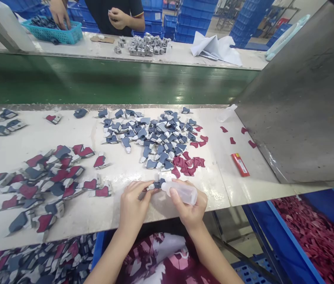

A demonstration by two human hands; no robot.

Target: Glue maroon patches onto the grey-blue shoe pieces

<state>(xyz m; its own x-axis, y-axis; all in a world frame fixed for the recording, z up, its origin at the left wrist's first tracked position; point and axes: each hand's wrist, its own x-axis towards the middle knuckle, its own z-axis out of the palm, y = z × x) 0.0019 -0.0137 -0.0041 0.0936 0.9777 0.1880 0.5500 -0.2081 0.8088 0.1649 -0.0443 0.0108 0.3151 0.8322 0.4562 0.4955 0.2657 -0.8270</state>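
My left hand (136,203) pinches a small dark blue and grey plastic part (157,184) just above the table's front edge. In my right hand (193,205) is a clear squeeze bottle (184,192), tilted so its tip meets or nearly meets that part. Beyond my hands lies a heap of blue and grey parts (161,134). Loose maroon pieces (189,163) are gathered at the heap's right side. To the left, another pile of parts (57,173) shows maroon pieces set on many of them.
A red box (240,165) and a small clear bottle (227,113) lie to the right, near a large metal panel (305,94). Bins hold maroon pieces (317,236) and finished-looking parts (51,260) below. Across the green belt (110,81), a co-worker's hand (60,15) reaches into a basket.
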